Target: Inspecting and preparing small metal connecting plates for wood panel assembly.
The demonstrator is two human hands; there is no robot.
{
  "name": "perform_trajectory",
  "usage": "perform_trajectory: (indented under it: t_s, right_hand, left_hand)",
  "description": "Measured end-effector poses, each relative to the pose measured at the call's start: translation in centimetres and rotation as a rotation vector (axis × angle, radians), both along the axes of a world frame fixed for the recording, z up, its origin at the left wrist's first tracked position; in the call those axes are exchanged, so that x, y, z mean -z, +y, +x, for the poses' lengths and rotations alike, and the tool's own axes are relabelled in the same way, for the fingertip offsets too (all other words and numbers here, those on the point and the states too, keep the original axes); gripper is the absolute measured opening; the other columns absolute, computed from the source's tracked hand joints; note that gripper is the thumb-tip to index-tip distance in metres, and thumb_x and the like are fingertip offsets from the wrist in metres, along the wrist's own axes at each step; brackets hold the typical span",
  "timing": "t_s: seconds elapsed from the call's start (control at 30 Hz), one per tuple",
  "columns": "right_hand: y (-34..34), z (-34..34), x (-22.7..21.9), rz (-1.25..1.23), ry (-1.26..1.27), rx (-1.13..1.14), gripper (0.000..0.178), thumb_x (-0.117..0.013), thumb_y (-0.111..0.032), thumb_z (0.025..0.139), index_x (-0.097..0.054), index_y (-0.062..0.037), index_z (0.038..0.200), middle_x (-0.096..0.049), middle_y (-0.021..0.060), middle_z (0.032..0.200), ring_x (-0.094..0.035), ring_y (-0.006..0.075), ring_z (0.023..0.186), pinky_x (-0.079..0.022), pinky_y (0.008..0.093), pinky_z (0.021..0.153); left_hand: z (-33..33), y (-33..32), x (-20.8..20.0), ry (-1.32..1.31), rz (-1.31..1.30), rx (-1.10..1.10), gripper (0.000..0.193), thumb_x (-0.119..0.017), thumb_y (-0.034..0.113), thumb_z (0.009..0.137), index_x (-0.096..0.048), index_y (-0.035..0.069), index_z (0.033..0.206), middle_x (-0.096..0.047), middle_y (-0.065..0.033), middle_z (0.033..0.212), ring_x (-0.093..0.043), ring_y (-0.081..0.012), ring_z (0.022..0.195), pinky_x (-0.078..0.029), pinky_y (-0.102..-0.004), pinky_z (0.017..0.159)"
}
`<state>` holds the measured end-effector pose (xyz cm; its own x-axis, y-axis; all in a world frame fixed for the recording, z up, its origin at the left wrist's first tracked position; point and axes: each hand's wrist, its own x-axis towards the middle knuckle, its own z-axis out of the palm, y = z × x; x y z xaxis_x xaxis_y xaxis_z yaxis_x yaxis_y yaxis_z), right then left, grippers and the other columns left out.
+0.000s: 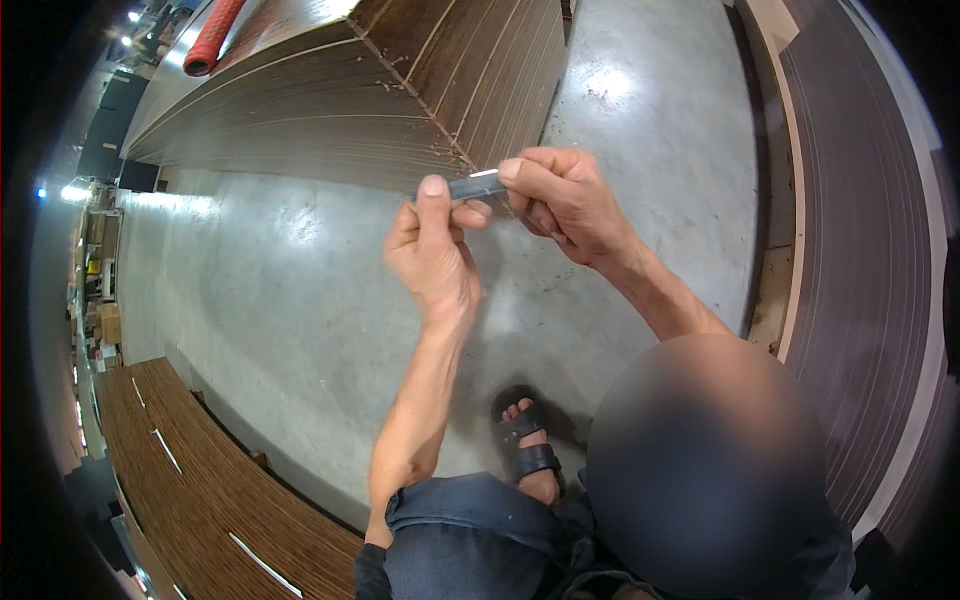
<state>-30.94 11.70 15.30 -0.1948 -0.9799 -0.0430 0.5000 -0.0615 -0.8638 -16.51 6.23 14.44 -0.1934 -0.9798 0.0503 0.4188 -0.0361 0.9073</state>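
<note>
Between my two hands is a short, narrow dark grey thing [475, 188] with a bright pale strip along its upper edge; its exact kind does not show. My left hand [437, 250] pinches its left end, thumb on top and fingers curled beneath. At the other end my right hand [568, 200] grips it between thumb and curled fingers. Both hands are raised above the concrete floor, in front of the near corner of a tall stack of brown boards [410, 80]. The fingers hide both ends of the thing.
A red textured tube [212, 45] lies on top of the board stack. Another stack of dark boards [850, 200] stands along the right. Brown boards with white strips [190, 480] lie at lower left. My sandaled foot [530, 445] stands on the grey floor [290, 290].
</note>
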Motion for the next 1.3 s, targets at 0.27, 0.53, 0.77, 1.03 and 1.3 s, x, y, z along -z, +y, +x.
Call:
perform_trajectory:
  t_s: [0.27, 0.53, 0.77, 1.03, 1.3]
  right_hand:
    - [-0.5, 0.1, 2.7, 0.065, -0.009, 0.000, 0.030, -0.063, -0.018, 0.093, -0.062, -0.0034, 0.067, -0.052, -0.0019, 0.057, -0.042, 0.0037, 0.046, -0.030, 0.0231, 0.040]
    - [-0.2, 0.7, 2.0, -0.006, 0.022, 0.014, 0.030, -0.064, -0.020, 0.094, -0.065, -0.0023, 0.070, -0.052, -0.0024, 0.057, -0.042, 0.0037, 0.046, -0.032, 0.0215, 0.041]
    - [-0.1, 0.5, 5.9, 0.049, 0.031, 0.029, 0.032, -0.063, -0.021, 0.095, -0.063, -0.0028, 0.069, -0.051, -0.0024, 0.055, -0.042, 0.0033, 0.047, -0.031, 0.0217, 0.041]
    - [-0.2, 0.3, 4.4, 0.004, 0.025, 0.003, 0.032, -0.064, -0.022, 0.095, -0.064, -0.0026, 0.071, -0.052, -0.0022, 0.058, -0.042, 0.0032, 0.047, -0.030, 0.0217, 0.041]
    - [-0.4, 0.2, 7.9, 0.078, 0.030, 0.026, 0.031, -0.064, -0.023, 0.095, -0.064, -0.0033, 0.071, -0.053, -0.0027, 0.059, -0.042, 0.0031, 0.048, -0.031, 0.0218, 0.042]
  left_hand:
    - [0.5, -0.6, 2.6, -0.016, -0.011, -0.004, 0.028, -0.064, 0.019, 0.098, -0.060, 0.003, 0.075, -0.065, -0.0100, 0.067, -0.063, -0.0183, 0.065, -0.053, -0.0317, 0.067]
    - [0.6, -0.1, 0.9, -0.041, 0.054, 0.002, 0.029, -0.063, 0.020, 0.099, -0.060, 0.004, 0.075, -0.065, -0.0088, 0.068, -0.063, -0.0178, 0.066, -0.052, -0.0313, 0.068]
    - [0.6, -0.6, 4.8, -0.054, 0.071, 0.037, 0.028, -0.065, 0.022, 0.098, -0.062, 0.004, 0.076, -0.066, -0.0082, 0.068, -0.064, -0.0164, 0.066, -0.053, -0.0297, 0.069]
    - [0.7, -0.5, 3.1, -0.014, 0.051, 0.056, 0.029, -0.065, 0.022, 0.098, -0.062, 0.005, 0.074, -0.066, -0.0081, 0.069, -0.064, -0.0169, 0.069, -0.052, -0.0304, 0.071]
    - [1.2, -1.3, 7.0, -0.110, 0.087, 0.074, 0.029, -0.065, 0.023, 0.098, -0.061, 0.005, 0.076, -0.067, -0.0082, 0.071, -0.064, -0.0172, 0.069, -0.052, -0.0305, 0.071]
